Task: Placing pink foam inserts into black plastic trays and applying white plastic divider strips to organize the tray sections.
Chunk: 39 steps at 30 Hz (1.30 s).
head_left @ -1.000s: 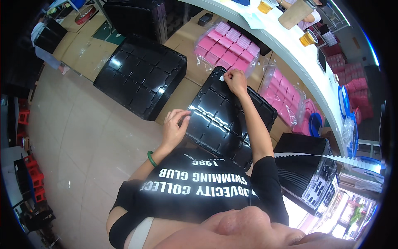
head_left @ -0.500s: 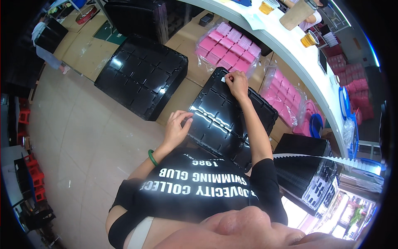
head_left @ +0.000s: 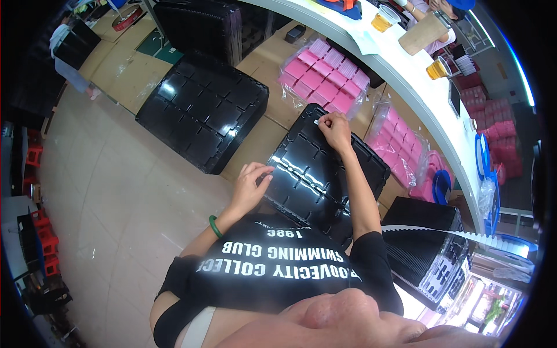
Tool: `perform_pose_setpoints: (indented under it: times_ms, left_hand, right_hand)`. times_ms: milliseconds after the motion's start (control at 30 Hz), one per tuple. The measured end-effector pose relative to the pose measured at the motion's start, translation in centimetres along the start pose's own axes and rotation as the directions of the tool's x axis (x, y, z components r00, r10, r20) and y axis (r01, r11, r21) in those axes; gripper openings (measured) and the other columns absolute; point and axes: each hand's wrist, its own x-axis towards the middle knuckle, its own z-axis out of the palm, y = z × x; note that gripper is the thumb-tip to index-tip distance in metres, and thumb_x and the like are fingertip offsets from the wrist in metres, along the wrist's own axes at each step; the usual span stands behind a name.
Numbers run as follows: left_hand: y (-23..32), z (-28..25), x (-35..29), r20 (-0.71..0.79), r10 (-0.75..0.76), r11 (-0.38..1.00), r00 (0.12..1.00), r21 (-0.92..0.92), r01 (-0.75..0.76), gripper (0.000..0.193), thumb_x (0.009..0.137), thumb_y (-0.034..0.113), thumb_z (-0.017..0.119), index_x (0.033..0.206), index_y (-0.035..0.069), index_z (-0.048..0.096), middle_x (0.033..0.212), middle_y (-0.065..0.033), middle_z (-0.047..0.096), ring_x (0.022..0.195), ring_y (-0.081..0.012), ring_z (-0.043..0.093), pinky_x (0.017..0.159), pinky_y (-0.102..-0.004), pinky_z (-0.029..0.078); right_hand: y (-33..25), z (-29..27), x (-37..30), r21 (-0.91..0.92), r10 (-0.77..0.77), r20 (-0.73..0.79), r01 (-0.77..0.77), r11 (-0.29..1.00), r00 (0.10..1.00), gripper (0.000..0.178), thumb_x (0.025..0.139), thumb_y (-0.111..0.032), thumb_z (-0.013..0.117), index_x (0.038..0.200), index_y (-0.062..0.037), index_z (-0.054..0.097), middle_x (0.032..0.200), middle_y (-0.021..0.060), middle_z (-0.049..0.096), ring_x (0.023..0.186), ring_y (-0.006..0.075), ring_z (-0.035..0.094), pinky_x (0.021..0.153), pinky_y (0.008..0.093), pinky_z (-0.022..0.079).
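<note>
A black plastic tray (head_left: 301,153) with several molded compartments lies in front of me, its ribs shining. My right hand (head_left: 335,129) is over its far end, with thumb and fingers pinched together at a small white label (head_left: 316,122). The fingers partly cover the label, so I cannot tell how much of it touches the tray. At the tray's left edge is my left hand (head_left: 250,184). Its fingers are curved and apart, with nothing in them, and the fingertips are at or just beside the rim.
A stack of black trays (head_left: 203,110) stands to the left. Pink trays in clear plastic (head_left: 325,72) lie beyond. A white curved table (head_left: 418,81) with cups, a phone and a tumbler runs along the right. White strip tape (head_left: 429,228) crosses above more black trays (head_left: 418,243). Another person (head_left: 72,52) is far left.
The view has shifted slightly, so the scene sits a little lower. My right hand stays at the tray's far end, its fingers now covering more of the white label. The left hand keeps its place.
</note>
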Motion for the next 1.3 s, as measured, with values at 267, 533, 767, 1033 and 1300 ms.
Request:
perform_pose_setpoints:
  times_ms: [267, 533, 767, 1033, 1300]
  left_hand:
    - [0.9, -0.8, 0.9, 0.049, -0.088, 0.995, 0.995, -0.047, 0.091, 0.016, 0.091, 0.015, 0.065, 0.1, 0.006, 0.074, 0.096, -0.009, 0.066, 0.09, -0.0228, 0.06, 0.074, -0.0314, 0.049]
    - [3.4, -2.4, 0.5, 0.081, -0.087, 0.992, 0.993, -0.08, 0.094, 0.014, 0.091, 0.014, 0.065, 0.097, 0.006, 0.075, 0.092, -0.0078, 0.066, 0.083, -0.0207, 0.061, 0.07, -0.0301, 0.048]
    - [7.1, -4.2, -1.1, 0.09, -0.096, 0.993, 0.991, -0.064, 0.102, 0.014, 0.091, 0.014, 0.065, 0.097, 0.006, 0.075, 0.091, -0.0078, 0.066, 0.083, -0.0201, 0.061, 0.069, -0.0297, 0.048]
    - [8.4, -5.0, -1.3, 0.099, -0.116, 0.987, 0.988, -0.1, 0.126, 0.014, 0.091, 0.015, 0.065, 0.097, 0.006, 0.075, 0.09, -0.0073, 0.066, 0.078, -0.019, 0.061, 0.068, -0.0294, 0.048]
    - [11.0, -6.3, -2.3, 0.101, -0.102, 0.991, 0.99, -0.081, 0.111, 0.013, 0.091, 0.014, 0.066, 0.096, 0.005, 0.074, 0.088, -0.0071, 0.065, 0.072, -0.0169, 0.059, 0.065, -0.0289, 0.047]
  right_hand:
    - [-0.4, -1.6, -1.7, 0.293, 0.126, -0.122, -0.085, 0.952, 0.984, 0.013, 0.083, -0.014, 0.071, 0.088, -0.0022, 0.072, 0.079, 0.0073, 0.06, 0.078, 0.0219, 0.054, 0.074, 0.0328, 0.045]
    - [-2.2, -2.7, -1.1, -0.103, -0.086, -0.172, 0.069, 0.992, 0.981, 0.01, 0.082, -0.016, 0.069, 0.083, -0.0063, 0.07, 0.083, 0.0082, 0.064, 0.087, 0.0286, 0.057, 0.082, 0.0412, 0.045]
    - [-4.7, -6.1, -1.9, -0.141, -0.187, -0.128, 0.168, 0.976, 0.974, 0.008, 0.077, -0.015, 0.07, 0.079, -0.0066, 0.068, 0.079, 0.0079, 0.062, 0.085, 0.0286, 0.057, 0.079, 0.0409, 0.045]
    - [-6.1, -7.5, -1.4, -0.132, -0.163, -0.11, 0.148, 0.98, 0.981, 0.008, 0.074, -0.014, 0.071, 0.078, -0.007, 0.068, 0.079, 0.0074, 0.062, 0.085, 0.028, 0.057, 0.077, 0.0406, 0.047]
    - [-7.5, -11.0, -1.4, 0.028, -0.204, 0.023, 0.203, 0.979, 0.979, 0.008, 0.073, -0.013, 0.071, 0.076, -0.0055, 0.069, 0.076, 0.0071, 0.063, 0.081, 0.0269, 0.058, 0.076, 0.0391, 0.048]
